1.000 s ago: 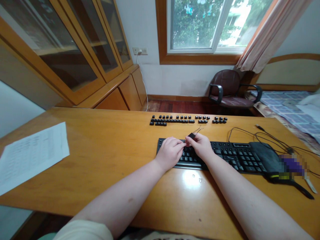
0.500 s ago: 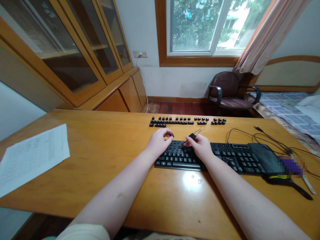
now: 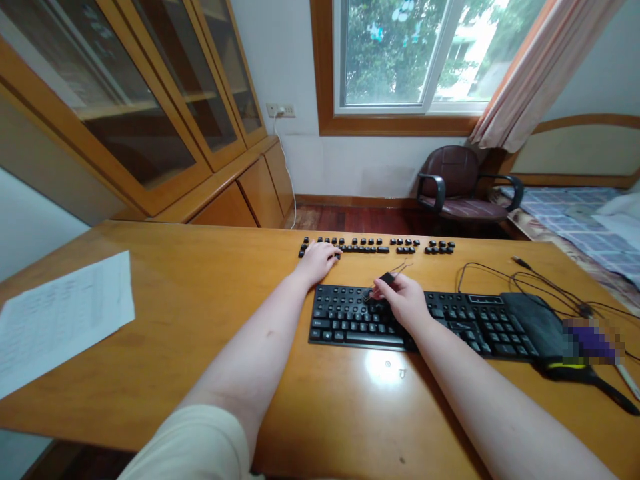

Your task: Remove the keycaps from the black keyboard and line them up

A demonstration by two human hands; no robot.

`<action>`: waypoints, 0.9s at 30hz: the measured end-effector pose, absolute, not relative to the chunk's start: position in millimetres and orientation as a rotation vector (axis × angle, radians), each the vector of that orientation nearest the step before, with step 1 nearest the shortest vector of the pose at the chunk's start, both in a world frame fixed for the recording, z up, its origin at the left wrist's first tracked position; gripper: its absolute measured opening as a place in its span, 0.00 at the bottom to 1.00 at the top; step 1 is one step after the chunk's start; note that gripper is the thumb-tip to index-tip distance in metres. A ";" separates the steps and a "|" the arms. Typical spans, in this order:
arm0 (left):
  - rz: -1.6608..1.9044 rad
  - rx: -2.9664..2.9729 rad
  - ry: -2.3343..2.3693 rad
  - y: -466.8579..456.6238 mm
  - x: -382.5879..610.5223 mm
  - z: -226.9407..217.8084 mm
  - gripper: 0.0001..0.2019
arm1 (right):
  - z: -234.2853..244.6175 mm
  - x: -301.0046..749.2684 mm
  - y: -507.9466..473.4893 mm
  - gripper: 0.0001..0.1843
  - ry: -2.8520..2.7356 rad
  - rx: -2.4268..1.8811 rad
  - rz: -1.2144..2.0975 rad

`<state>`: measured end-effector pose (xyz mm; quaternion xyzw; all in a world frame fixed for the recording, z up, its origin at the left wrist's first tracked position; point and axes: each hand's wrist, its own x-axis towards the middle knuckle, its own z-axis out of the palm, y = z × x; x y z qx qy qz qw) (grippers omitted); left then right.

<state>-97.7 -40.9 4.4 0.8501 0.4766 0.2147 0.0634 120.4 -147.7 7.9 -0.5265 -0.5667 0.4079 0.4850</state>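
A black keyboard (image 3: 450,323) lies on the wooden desk (image 3: 200,300). My right hand (image 3: 403,300) rests on its middle keys, pinched on a small wire keycap puller (image 3: 387,279) with a black grip. My left hand (image 3: 317,260) is stretched past the keyboard to the left end of a row of loose black keycaps (image 3: 380,247) lined up near the desk's far edge. Its fingers are curled over the row; what they hold, if anything, is hidden.
A printed paper sheet (image 3: 60,313) lies at the desk's left. A dark pouch (image 3: 533,323) covers the keyboard's right end, with cables (image 3: 500,273) behind it. A brown armchair (image 3: 457,183), a glass-door cabinet (image 3: 150,100) and a bed stand beyond the desk.
My left hand left the keyboard with a keycap pinched in it and reached forward to the row of loose keycaps. My right hand stayed on the keyboard with the puller.
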 end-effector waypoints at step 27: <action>0.759 2.457 1.804 -31.0 -107.1 -5.9 0.13 | 9.2 120.3 -148.9 0.18 -1.428 -1.285 0.963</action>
